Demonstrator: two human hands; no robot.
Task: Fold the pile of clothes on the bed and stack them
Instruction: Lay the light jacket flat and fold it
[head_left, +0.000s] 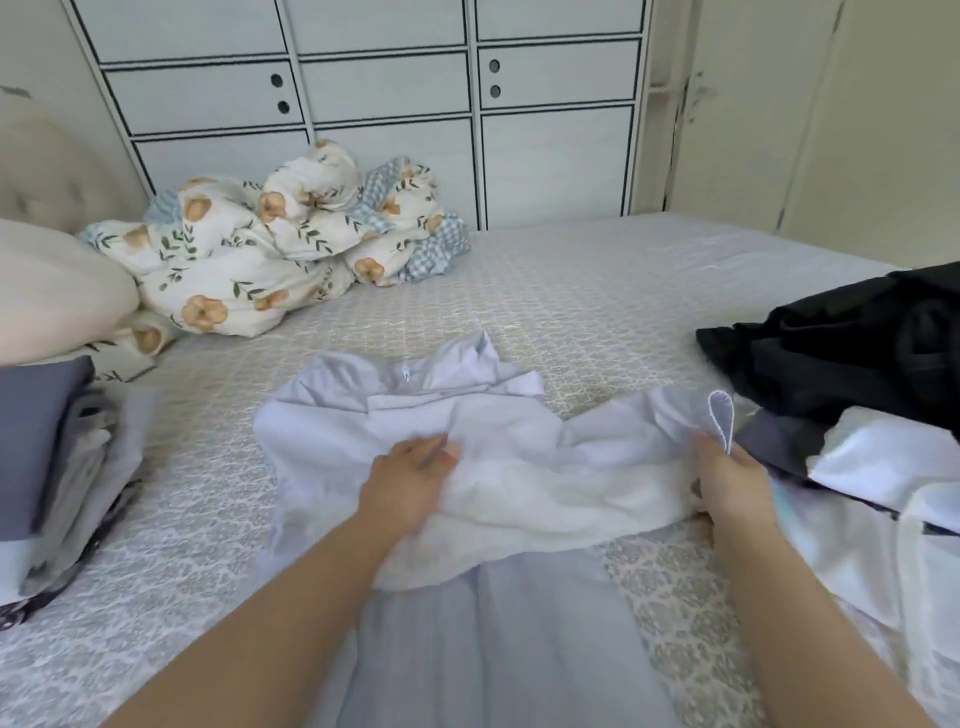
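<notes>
while no box or basket shows, the grey patterned bed (571, 291) carries everything: a folded stack of grey and white clothes (57, 467) at nine o'clock, a loose pile of black and white clothes (872, 395) at three o'clock. at the centre lies a pale lilac garment with white lining (498, 467). the left hand (410, 480) rests on its white lining, fingers together and nearly flat. the right hand (727, 478) pinches the garment's right edge, fingers curled round the cloth beside a small stitched loop (722, 415).
</notes>
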